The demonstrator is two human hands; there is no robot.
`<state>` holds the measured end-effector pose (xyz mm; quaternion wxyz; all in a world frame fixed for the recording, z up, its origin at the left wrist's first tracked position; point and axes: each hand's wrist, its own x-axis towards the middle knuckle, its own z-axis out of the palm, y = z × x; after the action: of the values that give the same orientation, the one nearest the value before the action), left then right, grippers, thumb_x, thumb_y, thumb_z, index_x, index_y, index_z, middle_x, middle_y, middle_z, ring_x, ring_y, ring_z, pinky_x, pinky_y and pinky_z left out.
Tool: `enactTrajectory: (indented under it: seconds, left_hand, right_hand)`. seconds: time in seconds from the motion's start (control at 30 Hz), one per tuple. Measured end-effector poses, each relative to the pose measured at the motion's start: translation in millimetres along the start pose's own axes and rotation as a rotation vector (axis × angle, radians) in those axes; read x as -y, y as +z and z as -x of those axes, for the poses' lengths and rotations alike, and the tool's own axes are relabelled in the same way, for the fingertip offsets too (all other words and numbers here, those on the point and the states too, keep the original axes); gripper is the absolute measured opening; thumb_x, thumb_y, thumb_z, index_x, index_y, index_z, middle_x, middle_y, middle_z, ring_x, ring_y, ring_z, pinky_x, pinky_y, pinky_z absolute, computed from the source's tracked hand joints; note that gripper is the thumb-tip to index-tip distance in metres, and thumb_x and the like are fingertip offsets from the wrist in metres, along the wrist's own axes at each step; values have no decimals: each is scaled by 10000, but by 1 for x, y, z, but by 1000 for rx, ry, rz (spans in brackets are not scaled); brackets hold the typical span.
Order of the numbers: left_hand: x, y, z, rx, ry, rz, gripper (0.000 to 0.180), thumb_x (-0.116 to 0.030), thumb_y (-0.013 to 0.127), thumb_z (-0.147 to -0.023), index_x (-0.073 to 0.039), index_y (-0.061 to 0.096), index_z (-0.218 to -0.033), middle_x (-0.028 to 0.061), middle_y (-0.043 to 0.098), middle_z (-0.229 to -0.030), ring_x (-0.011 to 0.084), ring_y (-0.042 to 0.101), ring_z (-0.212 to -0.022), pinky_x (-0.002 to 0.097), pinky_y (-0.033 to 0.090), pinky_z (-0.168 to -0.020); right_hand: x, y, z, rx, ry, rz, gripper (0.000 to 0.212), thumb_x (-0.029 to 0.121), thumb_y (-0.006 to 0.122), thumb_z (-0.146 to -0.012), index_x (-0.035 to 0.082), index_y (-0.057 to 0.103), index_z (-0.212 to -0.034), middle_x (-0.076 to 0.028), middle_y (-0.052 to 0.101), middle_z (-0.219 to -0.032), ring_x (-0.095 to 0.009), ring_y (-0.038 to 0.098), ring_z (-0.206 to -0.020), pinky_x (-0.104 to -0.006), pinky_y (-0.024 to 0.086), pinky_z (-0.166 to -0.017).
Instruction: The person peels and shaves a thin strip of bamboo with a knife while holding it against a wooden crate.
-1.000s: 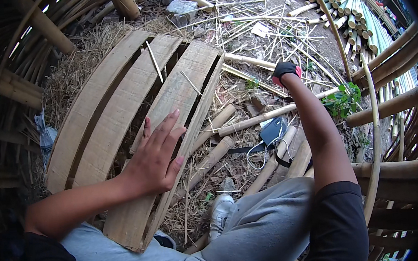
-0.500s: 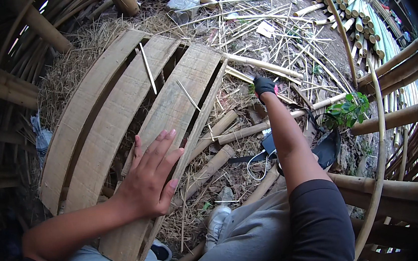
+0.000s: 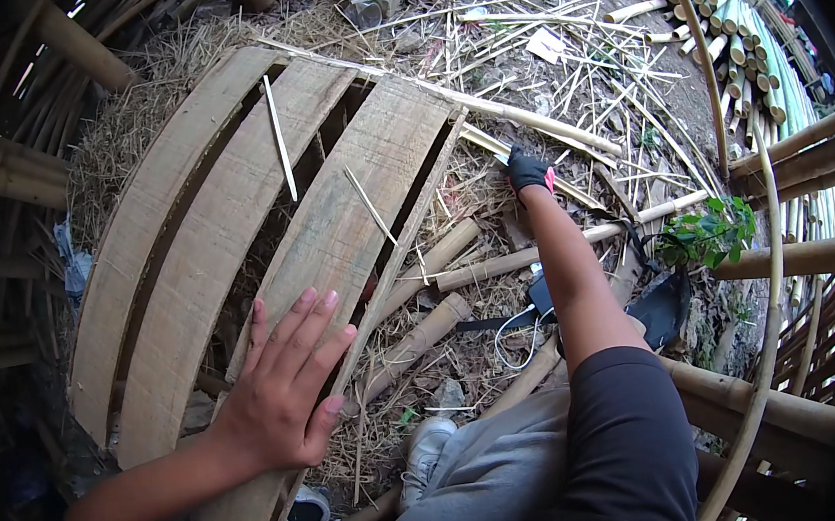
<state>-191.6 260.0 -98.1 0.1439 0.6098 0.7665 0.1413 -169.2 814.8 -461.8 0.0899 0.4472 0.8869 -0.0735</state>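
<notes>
My left hand (image 3: 284, 384) lies with fingers spread on the nearest wooden plank (image 3: 370, 180) of a slatted bench. Two thin bamboo slivers, a longer one (image 3: 280, 138) and a shorter one (image 3: 369, 205), rest on the slats. Beyond the bench's right edge, my right hand (image 3: 532, 173), in a black glove with a pink-red patch, is closed at a pale split bamboo strip (image 3: 484, 141). The strip emerges from its fingertips toward the bench; the fingers' underside is hidden. A long bamboo pole (image 3: 545, 126) runs just past the glove.
Cut bamboo pieces (image 3: 416, 346), straw and slivers litter the ground. A dark device with a white cable (image 3: 516, 346) and a black bag (image 3: 665, 309) lie beside my right arm. Bamboo poles are stacked (image 3: 733, 39) at far right. A leafy plant (image 3: 706, 231) grows near the rails.
My left hand has slid slightly toward me along the plank. My right hand stays at the bamboo strip with little movement. The whole view has shifted a little.
</notes>
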Motion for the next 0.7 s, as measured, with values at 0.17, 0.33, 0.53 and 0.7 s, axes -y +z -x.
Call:
enactTrajectory:
  seconds: [0.17,0.33,0.53,0.7]
  left_hand:
    - [2,-1,3,14,-65,-5,613,-259,549,-906,-7,446,-1455,264,370,-1541,417,300,-1479,657,87,-1204]
    - [2,1,0,29,-68,-10,610,-253,554,-904,0,452,-1450,266,384,-1533,421,311,-1473,657,98,-1204]
    - [3,-1,4,34,-97,-27,617,-248,563,-893,10,454,-1443,270,387,-1531,429,315,-1469,646,113,-1207]
    - [0,-2,4,39,-117,-53,641,-227,578,-874,12,437,-1452,272,384,-1531,431,313,-1469,637,122,-1210]
  right_hand:
    - [18,17,-17,61,-45,43,449,402,637,-903,89,687,-1221,-222,673,-1241,-378,675,-1121,-483,532,-950]
    - [29,12,-16,14,-107,134,280,258,608,-874,118,779,-1045,-154,736,-1112,-318,726,-1022,-432,573,-838]
    - [28,-10,1,-174,34,68,290,225,534,-927,90,778,-1009,-180,739,-1058,-329,736,-975,-431,576,-811]
    - [11,-12,-12,-377,293,-139,283,209,526,-940,90,782,-959,-188,747,-974,-332,746,-898,-435,574,-742]
